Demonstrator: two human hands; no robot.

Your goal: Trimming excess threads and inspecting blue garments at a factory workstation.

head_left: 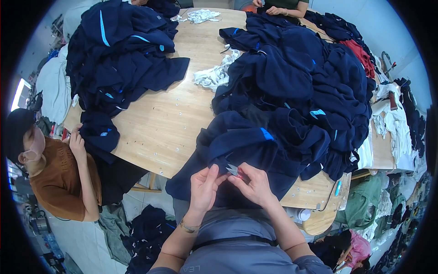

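Note:
Between my two hands, at the table's near edge, is a dark navy garment with a bright blue strip along one fold. My right hand is closed round a pair of red-handled thread snips, their pointed blades aimed left and away from me. My left hand pinches an edge of the navy cloth, thumb up, close to the blade tips. Its fingertips partly hide what they grip. The garment drapes off the edge toward my lap.
A large heap of navy garments covers the right side; another pile stands far left. White scraps lie between them on the wooden table. A masked co-worker sits at left. A teal-handled tool lies at the right edge.

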